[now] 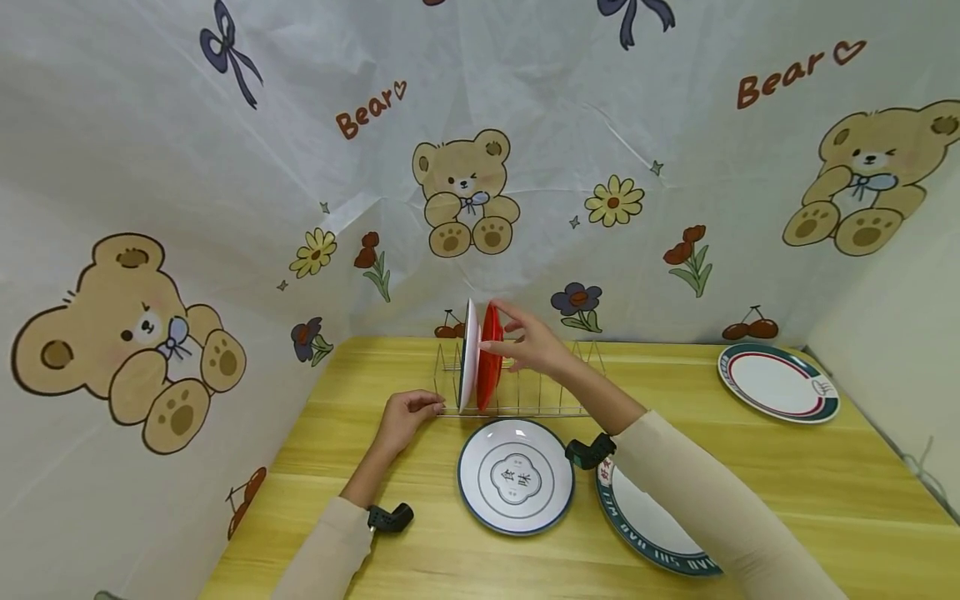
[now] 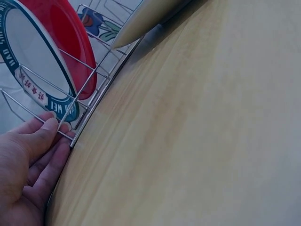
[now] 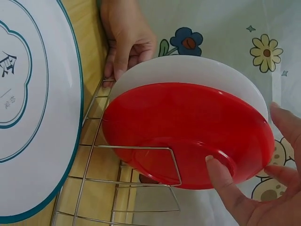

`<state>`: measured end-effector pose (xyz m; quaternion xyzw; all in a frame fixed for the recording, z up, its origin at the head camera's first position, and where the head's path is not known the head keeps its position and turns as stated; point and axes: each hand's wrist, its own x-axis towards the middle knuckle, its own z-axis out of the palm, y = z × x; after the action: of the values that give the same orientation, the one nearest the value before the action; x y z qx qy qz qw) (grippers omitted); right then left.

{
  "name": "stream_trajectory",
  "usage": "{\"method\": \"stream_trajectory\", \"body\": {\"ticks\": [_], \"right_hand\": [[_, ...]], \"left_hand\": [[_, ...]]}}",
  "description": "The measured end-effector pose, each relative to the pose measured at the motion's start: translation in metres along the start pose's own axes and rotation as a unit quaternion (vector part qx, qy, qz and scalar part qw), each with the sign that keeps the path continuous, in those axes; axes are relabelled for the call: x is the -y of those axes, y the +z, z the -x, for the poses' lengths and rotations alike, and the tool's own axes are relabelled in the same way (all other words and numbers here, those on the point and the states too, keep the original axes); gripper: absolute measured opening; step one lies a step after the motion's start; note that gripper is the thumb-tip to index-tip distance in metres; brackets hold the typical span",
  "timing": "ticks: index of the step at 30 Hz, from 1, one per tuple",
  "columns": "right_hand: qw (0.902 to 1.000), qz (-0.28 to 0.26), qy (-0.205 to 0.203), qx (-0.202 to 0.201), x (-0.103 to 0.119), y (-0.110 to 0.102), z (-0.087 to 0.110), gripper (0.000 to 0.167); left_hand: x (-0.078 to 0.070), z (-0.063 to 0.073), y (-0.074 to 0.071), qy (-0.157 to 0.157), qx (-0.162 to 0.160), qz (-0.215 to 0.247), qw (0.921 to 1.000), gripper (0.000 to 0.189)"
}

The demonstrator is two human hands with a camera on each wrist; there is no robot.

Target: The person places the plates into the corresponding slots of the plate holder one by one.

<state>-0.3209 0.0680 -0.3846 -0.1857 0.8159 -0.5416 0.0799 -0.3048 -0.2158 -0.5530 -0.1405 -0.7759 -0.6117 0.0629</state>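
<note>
A wire dish rack (image 1: 540, 410) stands by the back wall, holding two upright plates side by side. The left one is a white plate (image 1: 470, 358) whose green lettered rim shows in the left wrist view. Beside it stands a red plate (image 1: 491, 367). My right hand (image 1: 528, 340) holds the red plate at its right side, thumb over its underside and the other fingers around the edge. With thumb and fingers, my left hand (image 2: 28, 162) pinches the wire at the rack's left front corner.
In front of the rack lies a white plate with a blue rim (image 1: 516, 477). A larger green-rimmed plate (image 1: 637, 533) lies to its right, partly under my right forearm. Another green-rimmed plate (image 1: 780, 382) lies at the back right, near the wall. A bear-print cloth (image 1: 540, 167) hangs behind.
</note>
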Motion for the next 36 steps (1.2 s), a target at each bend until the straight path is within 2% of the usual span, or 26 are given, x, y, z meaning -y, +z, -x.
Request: {"method": "stream_trajectory", "body": {"ticks": [4,9,15,22,31,36], "right_hand": [[0.9996,0.027,-0.011,-0.004,-0.003,-0.005,0.012,0.083],[0.9985,0.049,-0.022,-0.016,-0.006,-0.019,0.037,0.076],[0.9986,0.035,-0.038,-0.015,-0.014,-0.039,0.067,0.059],[0.9978,0.042,-0.046,-0.022,-0.029,-0.06,0.102,0.051],[0.9977,0.059,-0.004,-0.034,-0.05,-0.088,0.139,0.066],[0.9961,0.074,0.015,-0.044,-0.071,-0.111,0.153,0.063]], "left_hand": [[0.002,0.0,0.0,0.01,-0.002,-0.002,1.0,0.008],[0.002,-0.002,0.001,0.015,0.004,-0.007,0.9999,0.008],[0.001,-0.001,0.001,0.011,0.002,-0.004,0.9999,0.009],[0.001,0.002,0.002,0.001,0.0,0.001,1.0,0.01],[0.0,0.003,0.003,-0.005,-0.003,-0.001,1.0,0.01],[0.001,0.002,0.003,-0.002,0.001,0.003,1.0,0.01]]}}
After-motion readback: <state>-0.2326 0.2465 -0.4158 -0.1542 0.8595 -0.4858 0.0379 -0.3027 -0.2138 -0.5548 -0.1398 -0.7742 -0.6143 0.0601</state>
